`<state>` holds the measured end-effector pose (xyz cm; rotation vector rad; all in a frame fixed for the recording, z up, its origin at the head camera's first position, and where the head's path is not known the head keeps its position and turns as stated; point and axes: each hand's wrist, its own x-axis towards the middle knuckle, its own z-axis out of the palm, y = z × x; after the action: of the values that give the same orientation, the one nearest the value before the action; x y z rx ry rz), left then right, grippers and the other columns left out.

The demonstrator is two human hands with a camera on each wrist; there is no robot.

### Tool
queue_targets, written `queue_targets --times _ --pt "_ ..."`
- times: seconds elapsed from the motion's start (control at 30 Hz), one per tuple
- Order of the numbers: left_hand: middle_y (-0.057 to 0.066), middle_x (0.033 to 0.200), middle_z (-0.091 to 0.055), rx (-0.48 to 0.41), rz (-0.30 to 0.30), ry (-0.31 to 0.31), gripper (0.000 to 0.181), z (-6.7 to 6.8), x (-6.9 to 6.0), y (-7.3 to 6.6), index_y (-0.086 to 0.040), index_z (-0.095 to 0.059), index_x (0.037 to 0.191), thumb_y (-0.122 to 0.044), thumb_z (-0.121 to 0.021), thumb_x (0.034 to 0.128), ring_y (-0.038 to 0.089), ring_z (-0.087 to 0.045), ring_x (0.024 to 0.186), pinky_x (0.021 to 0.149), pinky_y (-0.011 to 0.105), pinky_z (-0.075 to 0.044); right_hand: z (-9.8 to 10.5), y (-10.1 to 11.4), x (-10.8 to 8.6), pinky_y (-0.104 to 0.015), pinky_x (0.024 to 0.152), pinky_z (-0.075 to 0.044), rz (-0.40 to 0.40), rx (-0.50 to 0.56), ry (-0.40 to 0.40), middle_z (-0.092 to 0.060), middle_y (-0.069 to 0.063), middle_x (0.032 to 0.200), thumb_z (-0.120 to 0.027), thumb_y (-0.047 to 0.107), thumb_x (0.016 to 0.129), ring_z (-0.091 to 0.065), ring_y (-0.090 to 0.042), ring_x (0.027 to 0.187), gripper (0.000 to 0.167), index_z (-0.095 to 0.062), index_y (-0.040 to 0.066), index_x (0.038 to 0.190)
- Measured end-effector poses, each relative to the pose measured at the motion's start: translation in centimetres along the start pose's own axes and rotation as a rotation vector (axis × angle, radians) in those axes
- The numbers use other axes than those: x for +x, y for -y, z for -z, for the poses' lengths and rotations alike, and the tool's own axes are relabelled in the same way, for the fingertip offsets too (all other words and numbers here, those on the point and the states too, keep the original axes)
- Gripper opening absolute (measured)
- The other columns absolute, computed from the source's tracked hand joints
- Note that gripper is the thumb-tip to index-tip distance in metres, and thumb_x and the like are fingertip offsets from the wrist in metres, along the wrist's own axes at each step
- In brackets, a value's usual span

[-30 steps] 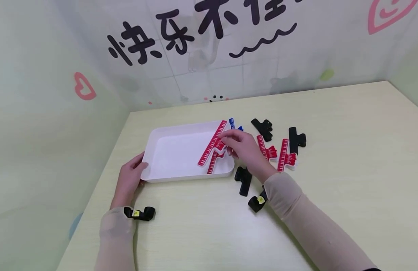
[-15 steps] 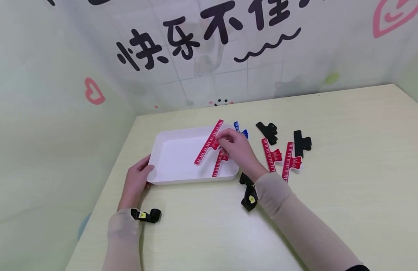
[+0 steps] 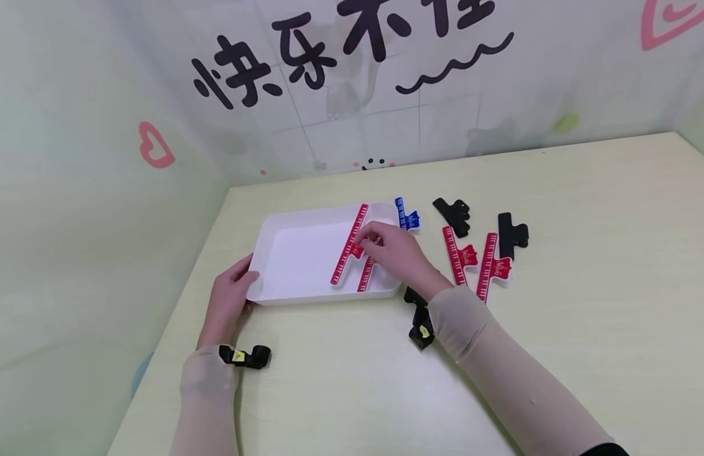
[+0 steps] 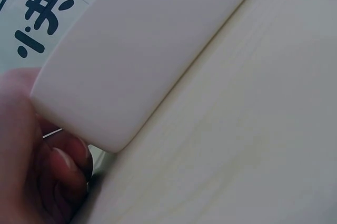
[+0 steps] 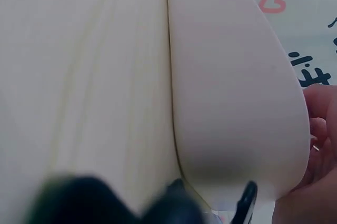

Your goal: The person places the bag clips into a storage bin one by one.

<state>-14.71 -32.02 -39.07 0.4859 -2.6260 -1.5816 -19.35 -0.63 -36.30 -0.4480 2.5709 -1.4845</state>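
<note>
My left hand [image 3: 229, 297] grips the left side of a white tray [image 3: 294, 253], thumb at the rim; in the left wrist view its fingers [image 4: 68, 163] curl by the tray's corner. Over the tray's right part, my right hand [image 3: 394, 250] pinches a red bulldog clip [image 3: 341, 266] with a white ruler-like pattern along its long jaw. The pinched handle is partly covered by the fingers. A second red clip [image 3: 365, 276] lies in the tray beside it, partly hidden under the hand. The right wrist view shows my right hand [image 5: 318, 145] behind the tray's wall.
A blue clip [image 3: 411, 220] lies against the tray's right side. Farther right are two black clips [image 3: 454, 216] and two red clips [image 3: 457, 253] on the table [image 3: 602, 253]. Another black clip [image 3: 414, 296] sits near my right wrist, partly covered.
My right hand has moved left over the tray and come down with the red clip. My left hand keeps its hold on the tray. The head view has shifted slightly.
</note>
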Motion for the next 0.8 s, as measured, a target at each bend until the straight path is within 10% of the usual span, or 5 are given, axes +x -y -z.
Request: queue_targets --times 0.8 --pt "0.004 0.124 -0.049 0.0 -0.004 -0.005 0.044 -0.04 -0.08 -0.11 -0.029 -0.044 0.132 -0.027 -0.05 0.0887 0.013 -0.043 0.05 0.041 0.023 -0.038 -0.42 0.74 -0.27 -0.029 0.076 -0.04 0.041 -0.334 0.08 -0.06 0.011 0.087 -0.054 0.027 0.088 -0.05 -0.011 0.081 0.018 -0.066 0.023 0.1"
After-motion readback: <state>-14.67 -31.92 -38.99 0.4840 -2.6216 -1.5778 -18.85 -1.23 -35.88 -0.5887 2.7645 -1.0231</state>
